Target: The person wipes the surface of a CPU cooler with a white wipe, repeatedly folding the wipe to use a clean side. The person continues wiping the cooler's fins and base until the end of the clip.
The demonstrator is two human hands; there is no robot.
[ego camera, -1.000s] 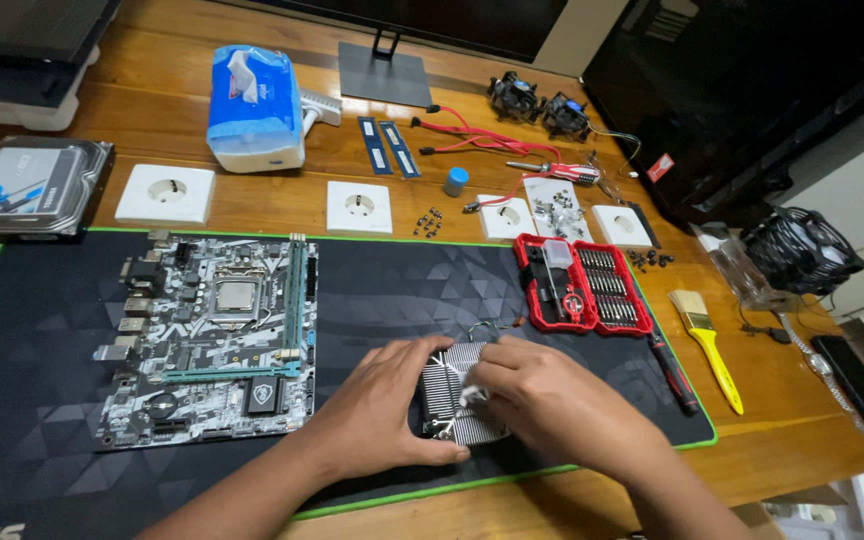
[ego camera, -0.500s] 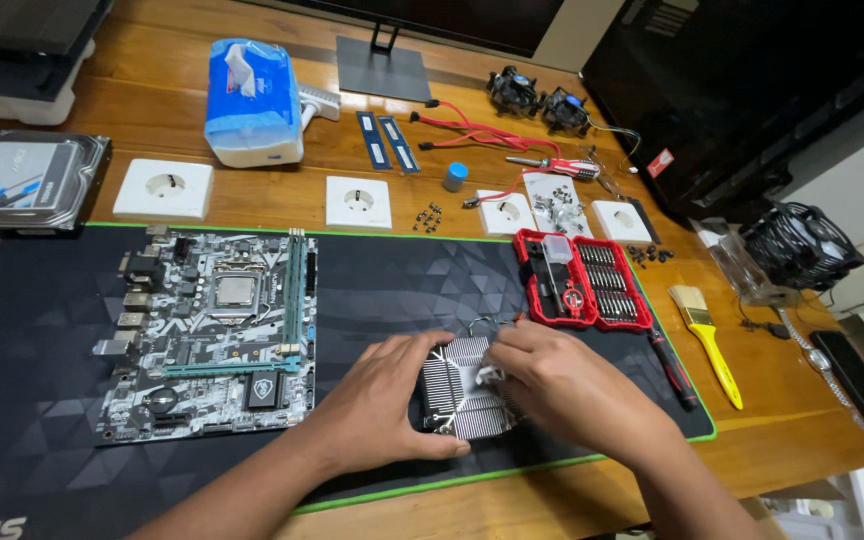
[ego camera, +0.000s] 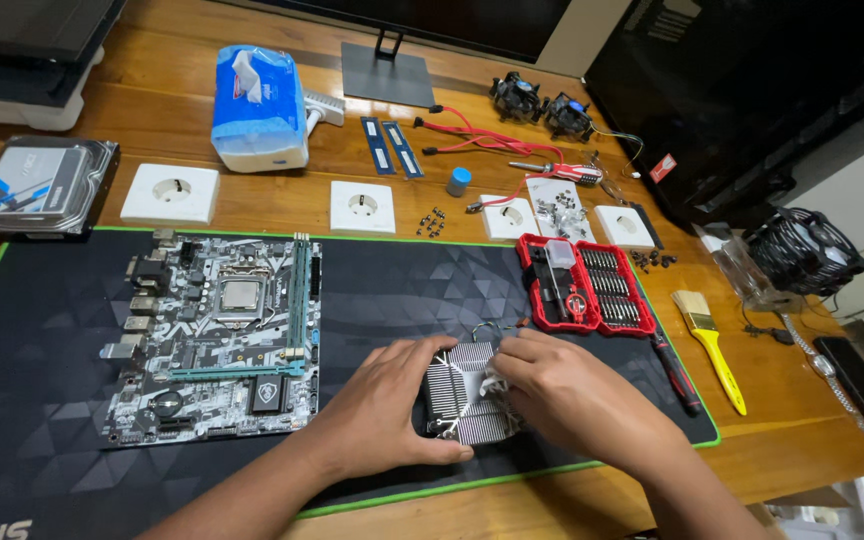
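Observation:
A round finned metal heatsink (ego camera: 469,398) lies on the dark desk mat (ego camera: 392,285), near its front edge. My left hand (ego camera: 385,405) cups its left side, thumb along the front. My right hand (ego camera: 572,395) rests on its right side, fingertips on the top fins. A thin cable loops out behind the heatsink. A motherboard (ego camera: 214,335) with an empty processor socket lies on the mat to the left, apart from both hands.
A red screwdriver bit case (ego camera: 584,285) lies open at the mat's right, a black driver handle (ego camera: 674,370) and yellow brush (ego camera: 710,345) beside it. White wall sockets (ego camera: 169,194), loose screws, memory sticks, tissue pack (ego camera: 258,110), cooler fans (ego camera: 542,105) and hard drive (ego camera: 37,187) sit behind.
Both hands have stayed on the heatsink and shifted their fingers slightly on its fins. The heatsink now shows more of its top.

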